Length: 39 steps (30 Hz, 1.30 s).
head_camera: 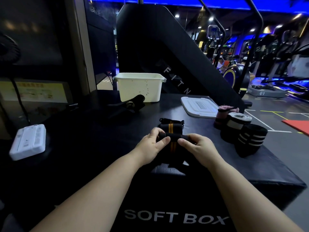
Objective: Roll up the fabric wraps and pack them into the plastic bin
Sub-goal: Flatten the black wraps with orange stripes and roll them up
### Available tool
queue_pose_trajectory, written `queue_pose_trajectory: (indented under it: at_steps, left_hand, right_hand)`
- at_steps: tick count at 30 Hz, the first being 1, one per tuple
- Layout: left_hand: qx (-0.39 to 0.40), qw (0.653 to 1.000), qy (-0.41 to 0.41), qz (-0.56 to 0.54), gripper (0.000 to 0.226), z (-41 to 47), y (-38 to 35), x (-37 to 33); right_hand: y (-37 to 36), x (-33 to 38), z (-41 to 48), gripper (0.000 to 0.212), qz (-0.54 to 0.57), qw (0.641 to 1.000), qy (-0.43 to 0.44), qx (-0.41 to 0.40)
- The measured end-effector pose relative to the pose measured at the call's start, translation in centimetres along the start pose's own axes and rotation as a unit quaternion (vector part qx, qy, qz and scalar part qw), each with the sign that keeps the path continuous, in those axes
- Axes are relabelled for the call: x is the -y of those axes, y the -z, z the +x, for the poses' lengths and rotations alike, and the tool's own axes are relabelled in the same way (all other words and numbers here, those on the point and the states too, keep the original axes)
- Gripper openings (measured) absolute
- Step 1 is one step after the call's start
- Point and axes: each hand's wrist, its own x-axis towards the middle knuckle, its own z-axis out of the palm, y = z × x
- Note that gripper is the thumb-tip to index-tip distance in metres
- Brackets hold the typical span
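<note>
My two hands meet above a black padded box (167, 195) printed SOFT BOX. My left hand (151, 144) and right hand (199, 148) each pinch one end of a black wrap (172, 137) with two orange stripes, with my thumbs on the near side and my fingers curled over the far side. Between my hands the wrap is rolled into a thin tube. More orange-striped fabric (170, 125) lies on the box just beyond my fingers.

A white plastic bin (139, 87) stands open at the far edge, well apart from my hands, with a loose black strap (128, 104) just in front of it. Its white lid (199, 106) lies flat to the right. Near the lid stand three finished rolls: a pink roll (222, 114), a black-and-white roll (234, 126) and a white-striped black roll (250, 139).
</note>
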Motion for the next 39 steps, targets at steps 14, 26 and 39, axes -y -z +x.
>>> queue_pose_trajectory:
  at_steps: [14,26,39]
  left_hand:
    - [-0.043,0.999,-0.031,-0.012,0.036,-0.1,-0.3,0.3]
    - [-0.012,1.0,0.006,-0.025,0.048,0.4,-0.6,0.6]
    - [0.014,0.998,-0.046,0.046,0.07,-0.7,0.2,0.5]
  right_hand:
    - [-0.4,-0.5,0.2,0.011,0.035,0.999,0.007,0.008]
    - [-0.1,-0.5,-0.3,0.026,0.003,0.998,0.053,0.012]
    - [-0.5,-0.2,0.2,0.012,0.003,1.0,-0.004,-0.021]
